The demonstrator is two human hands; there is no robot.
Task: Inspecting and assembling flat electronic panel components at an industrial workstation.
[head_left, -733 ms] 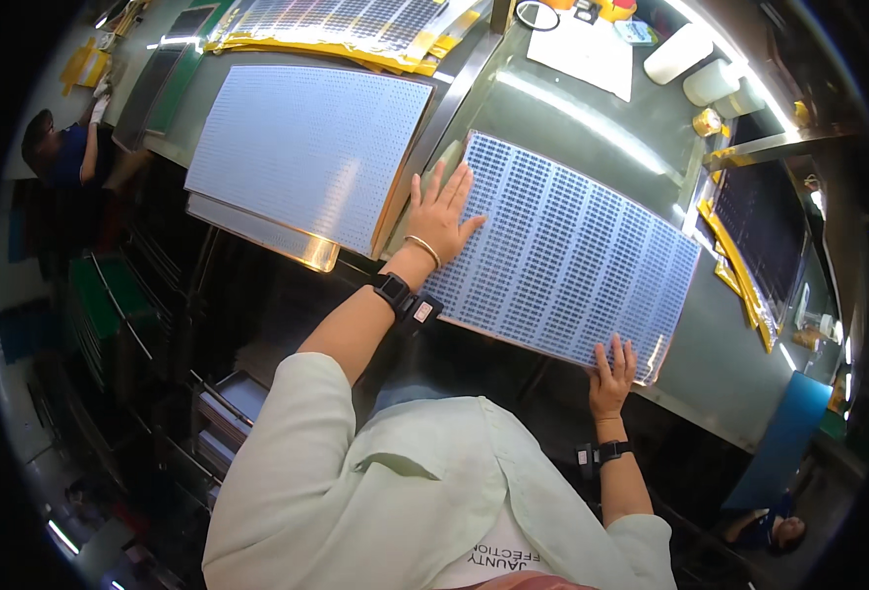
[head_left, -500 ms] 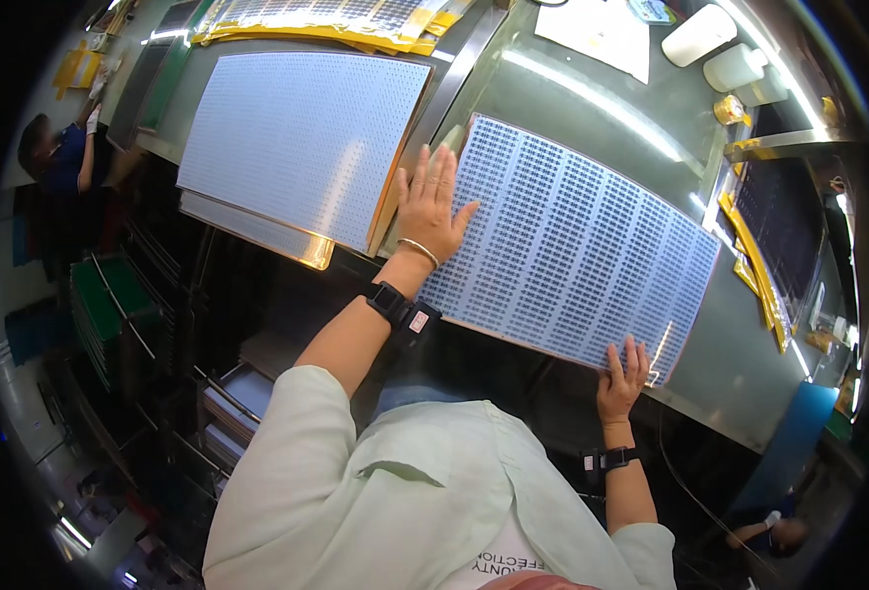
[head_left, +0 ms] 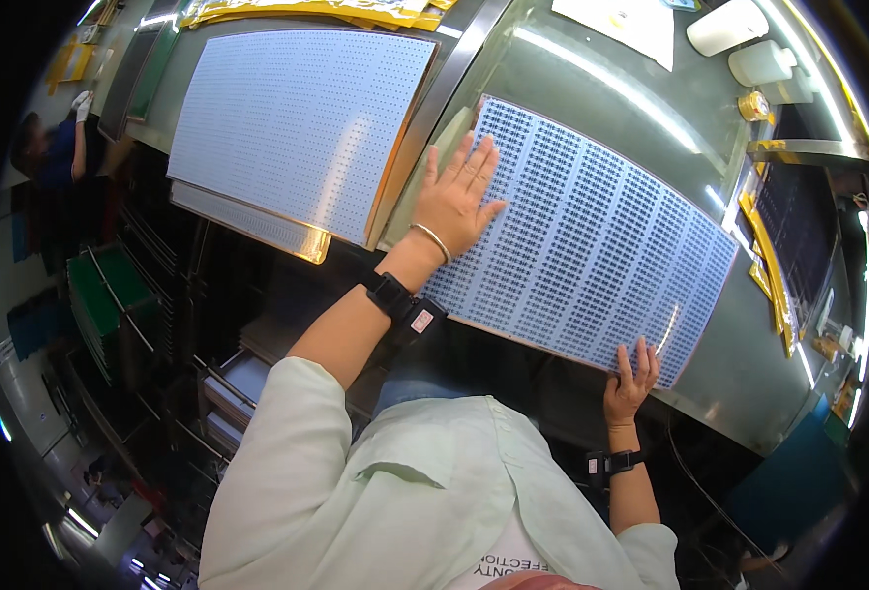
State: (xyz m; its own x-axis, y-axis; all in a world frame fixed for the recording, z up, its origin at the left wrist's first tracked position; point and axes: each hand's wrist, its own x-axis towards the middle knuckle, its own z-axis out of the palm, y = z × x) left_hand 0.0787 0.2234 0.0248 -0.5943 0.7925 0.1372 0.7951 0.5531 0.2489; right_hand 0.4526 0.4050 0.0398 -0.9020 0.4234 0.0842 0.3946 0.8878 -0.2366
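Observation:
A flat white panel (head_left: 592, 231) printed with columns of small dark marks lies tilted on the greenish work surface. My left hand (head_left: 459, 197) rests flat near the panel's left edge, fingers spread toward its upper left corner. At the near right corner my right hand (head_left: 631, 382) touches the panel's edge with fingertips on top and fingers stretched out. To the left lies a stack of white dotted panels (head_left: 297, 128) with copper-coloured edges, and a lower panel sticks out at its near side. Neither hand grips anything.
A metal bar (head_left: 459, 69) divides the stack from the work surface (head_left: 592, 123). White bottles (head_left: 724, 27), a tape roll (head_left: 754, 106) and a white sheet (head_left: 621, 25) stand or lie at the back right. Yellow-taped edging (head_left: 769, 275) borders the right. A person (head_left: 51, 147) works at far left.
My left hand has slid a little rightward onto the panel, covering more of its left edge. The right hand stays at the near corner. The whole view has shifted slightly.

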